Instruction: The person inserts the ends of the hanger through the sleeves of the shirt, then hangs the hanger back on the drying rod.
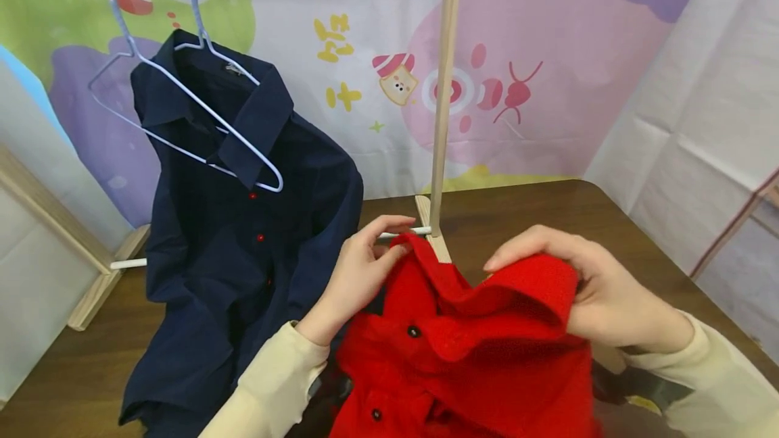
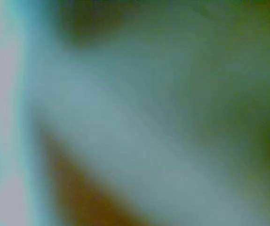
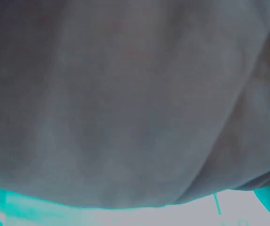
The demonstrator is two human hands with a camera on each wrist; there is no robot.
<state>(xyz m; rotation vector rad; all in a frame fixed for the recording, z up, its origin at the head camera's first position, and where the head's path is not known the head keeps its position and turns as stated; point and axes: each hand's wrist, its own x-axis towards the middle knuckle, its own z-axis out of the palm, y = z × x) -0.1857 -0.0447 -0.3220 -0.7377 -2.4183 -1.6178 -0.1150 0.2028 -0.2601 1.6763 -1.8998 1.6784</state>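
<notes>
Red shirt (image 1: 487, 370): up between both hands, at the table's (image 1: 548, 215) near side.
Left hand (image 1: 359, 262): thumb and fingers pinch the collar (image 1: 529, 289) by its left end.
Right hand (image 1: 602, 296): curled over the collar's right side (what the fingers do behind the cloth, I cannot see).
Dark buttons (image 1: 414, 332): two visible; cloth around them slack, folded.
Collar risk: left pinch takes only an edge; a slip would likely drop that side.
Wooden post (image 1: 446, 86): beyond the collar; loose red cloth could catch its foot.
Navy shirt (image 1: 213, 309): leftward, on a hanger (image 1: 202, 34).
Bare hanger (image 1: 131, 48): before the navy collar; a leftward sweep might knock or tangle it.
</notes>
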